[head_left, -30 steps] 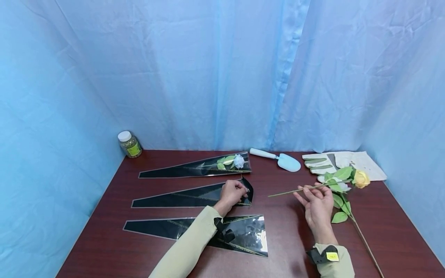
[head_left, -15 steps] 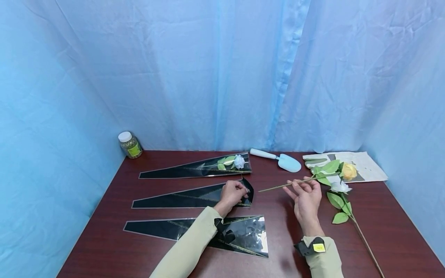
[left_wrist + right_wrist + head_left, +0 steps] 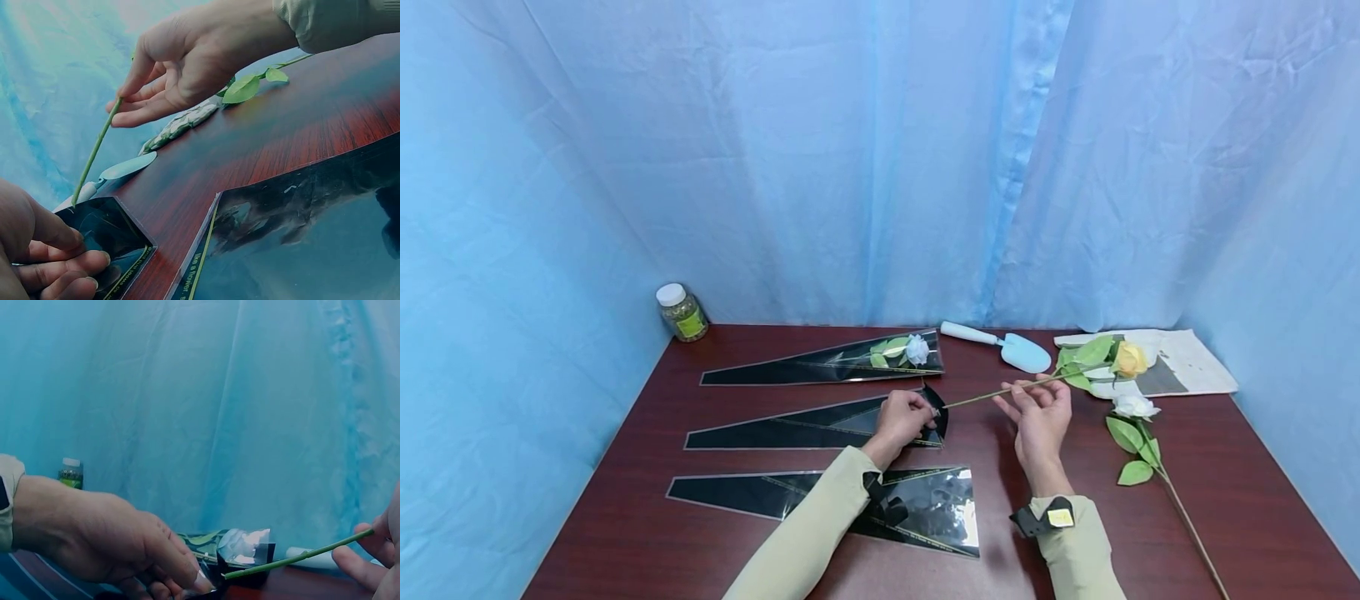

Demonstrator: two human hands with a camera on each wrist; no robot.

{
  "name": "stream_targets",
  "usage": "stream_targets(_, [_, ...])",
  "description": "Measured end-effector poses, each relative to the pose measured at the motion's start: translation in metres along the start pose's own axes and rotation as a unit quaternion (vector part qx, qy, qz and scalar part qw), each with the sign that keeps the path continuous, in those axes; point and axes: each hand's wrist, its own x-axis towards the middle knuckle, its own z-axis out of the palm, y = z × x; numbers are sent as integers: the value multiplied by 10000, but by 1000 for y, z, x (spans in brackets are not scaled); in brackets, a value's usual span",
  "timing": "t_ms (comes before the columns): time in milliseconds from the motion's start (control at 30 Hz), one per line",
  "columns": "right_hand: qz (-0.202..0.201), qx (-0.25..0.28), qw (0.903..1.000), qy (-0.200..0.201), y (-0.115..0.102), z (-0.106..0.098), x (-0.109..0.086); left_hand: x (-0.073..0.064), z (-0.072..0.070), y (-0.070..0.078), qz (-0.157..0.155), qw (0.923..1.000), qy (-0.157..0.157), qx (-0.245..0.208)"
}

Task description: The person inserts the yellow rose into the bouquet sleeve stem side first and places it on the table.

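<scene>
– Holding what in your right grip [image 3: 1042, 421]?
– The yellow rose [image 3: 1130, 360]. I pinch its green stem [image 3: 973, 400], bloom to my right, with the stem's end pointing left, just beside my left grip [image 3: 901, 419].
– And that left grip?
– I pinch the raised edge of the middle black flower sleeve [image 3: 820, 426], 1 of 3 on the counter [image 3: 625, 521]. I cannot tell whether the stem's end touches its mouth.
– What lies around?
– The pale blue rose [image 3: 916, 350] rests in the back sleeve [image 3: 797, 369]; the white rose [image 3: 1135, 407] lies to my right; the hand trowel [image 3: 1025, 353] lies farther back.
</scene>
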Motion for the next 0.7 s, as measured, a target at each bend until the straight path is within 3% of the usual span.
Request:
stream_targets(367, [-356, -397, 9985, -97, 10, 6, 1, -2, 0, 1, -3, 10000, 30, -81])
stream_targets(700, [-295, -541, 9980, -158, 20, 4, 2, -1, -2, 1, -334, 9961, -24, -811])
